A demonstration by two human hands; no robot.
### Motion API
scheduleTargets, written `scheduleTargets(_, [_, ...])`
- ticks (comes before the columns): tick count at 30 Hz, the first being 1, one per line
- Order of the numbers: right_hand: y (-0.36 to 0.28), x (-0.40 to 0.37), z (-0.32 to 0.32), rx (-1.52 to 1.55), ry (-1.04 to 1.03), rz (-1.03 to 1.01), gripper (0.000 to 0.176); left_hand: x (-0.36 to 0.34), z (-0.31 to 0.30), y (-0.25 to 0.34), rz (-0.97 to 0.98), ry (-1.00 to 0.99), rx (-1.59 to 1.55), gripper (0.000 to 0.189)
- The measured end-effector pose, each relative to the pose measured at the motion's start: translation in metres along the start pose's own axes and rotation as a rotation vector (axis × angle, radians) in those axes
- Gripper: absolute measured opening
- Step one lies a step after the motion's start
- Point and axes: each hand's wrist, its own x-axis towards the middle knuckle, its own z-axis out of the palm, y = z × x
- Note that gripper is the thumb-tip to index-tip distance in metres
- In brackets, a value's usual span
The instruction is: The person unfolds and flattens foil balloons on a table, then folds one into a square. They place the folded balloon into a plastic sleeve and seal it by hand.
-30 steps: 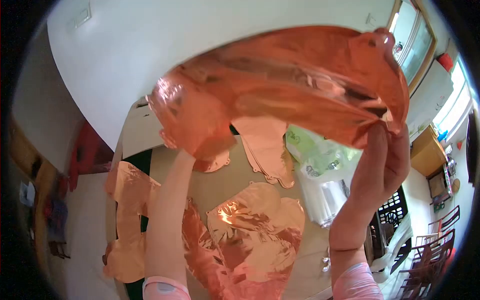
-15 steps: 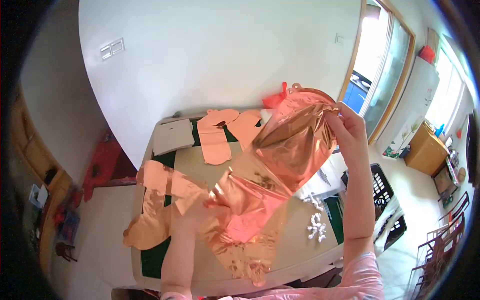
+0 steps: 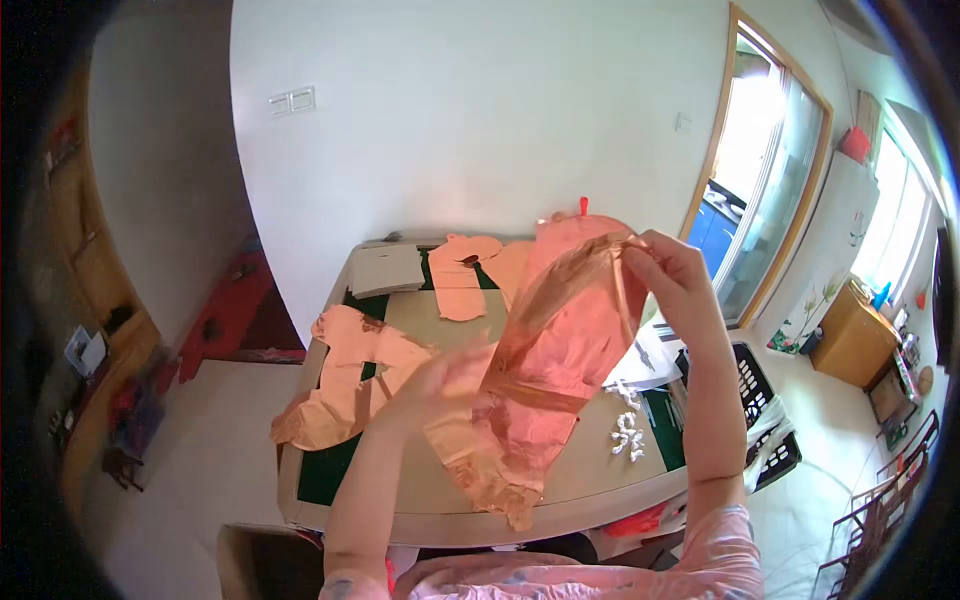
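Note:
A large sheet of shiny rose-gold foil [image 3: 560, 350] hangs over the table, its lower end crumpled near the front edge. My right hand [image 3: 672, 268] pinches its upper right part. At the foil's left side is my left hand [image 3: 440, 385], smeared by motion, its fingers not clear. Flat foil pieces lie about: one [image 3: 345, 380] at the left, another [image 3: 460, 285] at the back beside a grey board stack [image 3: 388, 268]. Small white twisted pieces [image 3: 628, 437] sit to the right of the foil.
The table [image 3: 400, 490] stands against a white wall. Right of it is a black basket [image 3: 775, 455] with pale material over it. White paper [image 3: 645, 365] lies near my right forearm. A chair [image 3: 265, 560] is at the front left, with a glass door beyond the table at the right.
The foil has turned more upright and narrower, and its top has dropped slightly with my right hand. My left hand has moved up and right. The head view has shifted left.

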Motion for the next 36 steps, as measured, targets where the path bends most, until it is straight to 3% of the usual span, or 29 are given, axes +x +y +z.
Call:
scheduleTargets(2, [-0.007, -0.001, 0.011, 0.021, -0.053, -0.024, 0.016, 0.027, 0.002, 0.030, 0.095, 0.032, -0.163, 0.089])
scheduleTargets(5, [-0.016, -0.002, 0.016, -0.083, -0.117, -0.047, 0.015, 0.071, 0.005, 0.028, 0.413, 0.125, -0.235, 0.072])
scheduleTargets(8, [-0.019, -0.003, 0.015, -0.123, -0.110, -0.039, 0.015, 0.063, -0.003, 0.063, -0.115, 0.128, -0.018, 0.042])
scheduleTargets(11, [-0.014, -0.003, 0.012, -0.113, -0.106, -0.068, 0.016, 0.062, 0.007, 0.060, 0.055, 0.240, -0.069, 0.022])
scheduleTargets(14, [-0.012, -0.001, 0.011, -0.127, -0.108, -0.081, 0.016, 0.050, 0.019, 0.087, 0.175, 0.248, -0.220, 0.019])
scheduleTargets(17, [-0.016, -0.001, 0.014, -0.108, -0.117, -0.046, 0.016, 0.057, 0.011, 0.089, 0.146, 0.147, -0.069, 0.017])
scheduleTargets(23, [0.000, 0.000, 0.010, 0.101, -0.177, -0.052, 0.025, 0.071, 0.005, 0.084, 0.182, 0.215, -0.026, 0.020])
scheduleTargets(25, [0.024, -0.003, 0.013, 0.244, -0.237, -0.034, 0.037, 0.067, 0.001, 0.095, -0.004, 0.214, -0.039, 0.019])
scheduleTargets(27, [0.063, -0.008, 0.023, -0.324, -0.757, 0.160, 0.060, 0.068, -0.003, 0.091, -0.036, 0.221, -0.043, 0.019])
scheduleTargets(28, [0.091, -0.021, 0.045, -0.560, -0.803, 0.183, 0.062, 0.074, -0.006, 0.079, 0.018, 0.226, -0.042, 0.019])
scheduleTargets(30, [0.141, -0.050, 0.088, -0.079, -0.650, -0.223, 0.047, 0.077, -0.009, 0.074, 0.062, 0.237, -0.001, 0.020])
scheduleTargets(33, [0.189, -0.052, 0.115, -0.463, -0.846, 0.098, 0.031, 0.071, -0.008, 0.082, 0.098, 0.243, 0.141, 0.021])
scheduleTargets(36, [0.212, -0.048, 0.126, -0.536, -0.594, 0.158, 0.024, 0.064, -0.012, 0.076, 0.236, 0.235, 0.318, 0.022])
